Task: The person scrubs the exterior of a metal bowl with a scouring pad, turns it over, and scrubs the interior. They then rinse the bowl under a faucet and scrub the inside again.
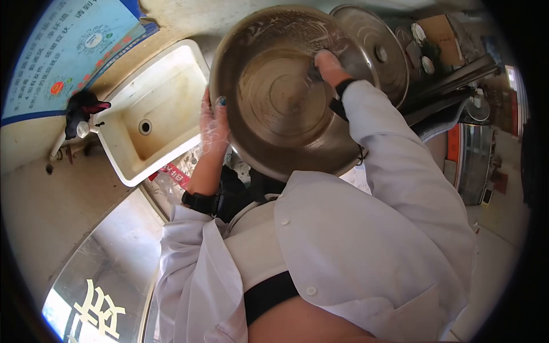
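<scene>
Large round stainless steel basin [286, 97] is being gripped at its near rim by gloved left hand [214, 123], while right hand [329, 66], closed on something unclear, is being pressed inside its far wall.

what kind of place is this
Probably a working kitchen's washing-up corner: a large steel basin held by gloved hands, a white sink with a tap, and a steel lid beside stacked kitchenware.
</scene>
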`<state>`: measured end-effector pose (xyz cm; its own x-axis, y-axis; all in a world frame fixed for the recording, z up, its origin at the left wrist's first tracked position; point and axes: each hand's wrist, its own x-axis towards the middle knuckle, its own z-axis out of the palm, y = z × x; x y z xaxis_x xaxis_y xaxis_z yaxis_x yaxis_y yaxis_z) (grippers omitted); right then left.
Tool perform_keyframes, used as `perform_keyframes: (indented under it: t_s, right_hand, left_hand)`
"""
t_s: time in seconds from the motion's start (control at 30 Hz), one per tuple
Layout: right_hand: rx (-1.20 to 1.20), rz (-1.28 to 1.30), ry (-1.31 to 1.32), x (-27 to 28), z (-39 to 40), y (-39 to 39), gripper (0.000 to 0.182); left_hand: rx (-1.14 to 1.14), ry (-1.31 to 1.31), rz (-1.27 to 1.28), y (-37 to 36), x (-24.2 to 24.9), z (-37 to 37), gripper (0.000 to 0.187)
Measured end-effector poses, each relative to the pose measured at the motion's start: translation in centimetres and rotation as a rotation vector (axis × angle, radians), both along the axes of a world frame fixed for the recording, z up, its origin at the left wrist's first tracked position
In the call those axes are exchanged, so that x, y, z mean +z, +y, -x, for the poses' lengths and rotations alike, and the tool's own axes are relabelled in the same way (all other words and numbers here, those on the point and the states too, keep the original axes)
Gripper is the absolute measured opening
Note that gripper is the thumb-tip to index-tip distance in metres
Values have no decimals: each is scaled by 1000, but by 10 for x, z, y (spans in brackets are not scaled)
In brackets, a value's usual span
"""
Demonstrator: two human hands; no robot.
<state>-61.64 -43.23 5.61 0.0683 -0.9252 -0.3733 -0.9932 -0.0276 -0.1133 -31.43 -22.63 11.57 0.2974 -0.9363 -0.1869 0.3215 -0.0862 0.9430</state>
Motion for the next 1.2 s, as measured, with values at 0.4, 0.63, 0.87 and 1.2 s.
perform_keyframes:
  t_s: [0.4,0.63,0.87,1.2]
  right_hand:
    - [711,27,-421,14,-86,140,21]
    - [616,-454,358,28,8,119,19]
    - [768,154,312,34,2,25,22]
    - [1480,222,-2,36,-161,13,21]
  left_hand:
    - [2,12,1,-4,2,1,49]
    - [-17,-7,37,-6,-1,-2,52]
    - [-1,-2,52,-4,-2,-1,49]
    - [-30,-21,60,-5,1,-1,58]
